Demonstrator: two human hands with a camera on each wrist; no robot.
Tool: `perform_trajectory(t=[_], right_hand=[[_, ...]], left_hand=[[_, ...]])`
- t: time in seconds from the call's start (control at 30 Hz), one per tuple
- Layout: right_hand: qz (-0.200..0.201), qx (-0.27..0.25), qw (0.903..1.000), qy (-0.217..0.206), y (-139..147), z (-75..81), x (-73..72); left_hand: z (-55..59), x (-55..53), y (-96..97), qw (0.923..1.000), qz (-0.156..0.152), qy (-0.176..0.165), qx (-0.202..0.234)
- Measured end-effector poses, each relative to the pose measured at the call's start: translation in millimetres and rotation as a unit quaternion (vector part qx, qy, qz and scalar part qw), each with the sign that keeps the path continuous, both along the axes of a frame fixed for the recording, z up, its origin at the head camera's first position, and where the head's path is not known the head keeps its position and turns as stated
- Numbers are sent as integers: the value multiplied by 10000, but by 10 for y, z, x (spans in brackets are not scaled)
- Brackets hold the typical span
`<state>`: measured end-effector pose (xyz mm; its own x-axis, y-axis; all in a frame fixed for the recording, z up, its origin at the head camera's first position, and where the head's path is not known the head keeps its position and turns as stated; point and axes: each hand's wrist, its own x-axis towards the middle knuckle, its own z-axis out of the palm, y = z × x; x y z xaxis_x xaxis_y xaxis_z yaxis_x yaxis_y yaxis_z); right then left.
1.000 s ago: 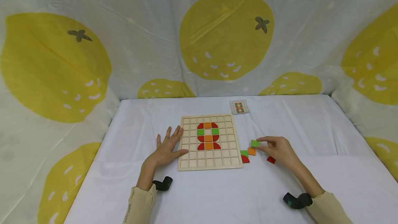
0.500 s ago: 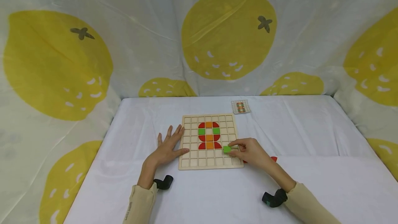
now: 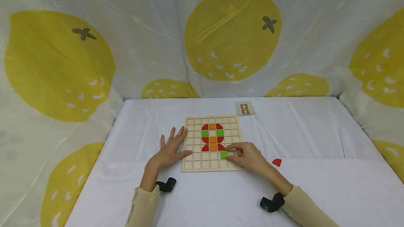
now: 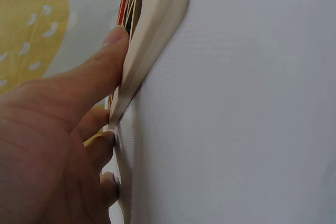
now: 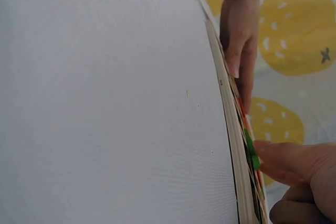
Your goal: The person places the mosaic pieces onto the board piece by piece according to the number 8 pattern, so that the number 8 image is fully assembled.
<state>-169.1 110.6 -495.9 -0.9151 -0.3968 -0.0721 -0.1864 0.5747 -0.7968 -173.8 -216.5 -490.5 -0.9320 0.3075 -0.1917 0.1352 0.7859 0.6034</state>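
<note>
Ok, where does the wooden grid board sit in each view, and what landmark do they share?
Head: wooden grid board below centre, slightly right, seen from above.
Left wrist: wooden grid board, edge-on, at the top, left of middle.
Right wrist: wooden grid board, edge-on, a steep strip right of centre.
Shared landmark: the left hand.

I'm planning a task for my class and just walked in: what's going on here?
Someone's left hand rests, fingers spread, at the left edge of a wooden grid board. On it lies a tile pattern in red, orange and green. The right hand pinches a green square tile at the cell just below the pattern's lower-right corner; whether it is seated is unclear. Beyond the board lies a pattern card, and a red quarter-circle tile lies on the white cloth to the right.
</note>
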Motion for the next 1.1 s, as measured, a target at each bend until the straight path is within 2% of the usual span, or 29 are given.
perform_trajectory(t=[0.33, 0.73, 0.9, 1.1], right_hand=[[127, -208, 9996, 171, -24, -18, 13], [1, -61, 9998, 194, -40, -31, 12], [-255, -38, 9996, 112, 100, 49, 25], [-581, 141, 9971, 463, 422, 86, 72]], left_hand=[[4, 12, 1, 10000, -5, -16, -13], [-3, -2, 8, 10000, 3, 33, -24], [-1, -3, 13, 10000, -4, 8, -52], [7, 6, 4, 10000, -9, -10, 8]])
